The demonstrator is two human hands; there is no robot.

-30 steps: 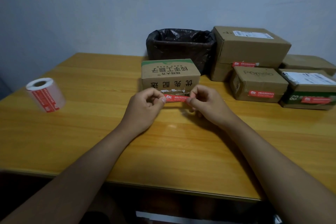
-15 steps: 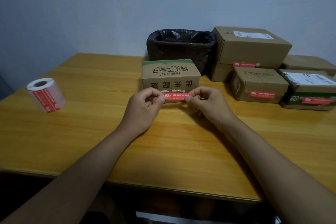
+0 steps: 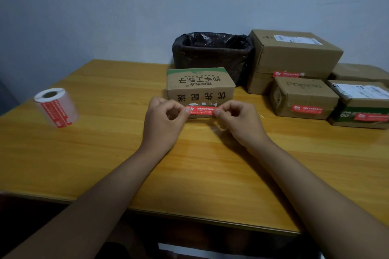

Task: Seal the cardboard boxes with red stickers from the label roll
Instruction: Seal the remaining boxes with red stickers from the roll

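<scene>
A: Two hands are shown with one red sticker (image 3: 201,110) stretched between them: its left end is pinched by the left hand (image 3: 166,121), its right end by the right hand (image 3: 240,121), the remaining fingers of each being curled.

B: Where is the sticker placed?

A: It is held flat against the lower front face of the printed cardboard box (image 3: 200,85), just beyond the fingertips, across a torn white strip at the seam. A second ago it was carried lower and nearer the body; it has since been raised and brought up to the box.

B: What is implied for the task?

A: Application is judged to be under way; pressing and smoothing appear to be outstanding. Whether the adhesive is already bonded cannot be told.

B: And the surroundings?

A: Three sealed boxes (image 3: 303,99) bearing red stickers are seen beyond the right hand, a lined bin (image 3: 210,52) beyond the box, and the label roll (image 3: 55,107) well to the outside of the left hand, on the wooden table (image 3: 105,153).
</scene>
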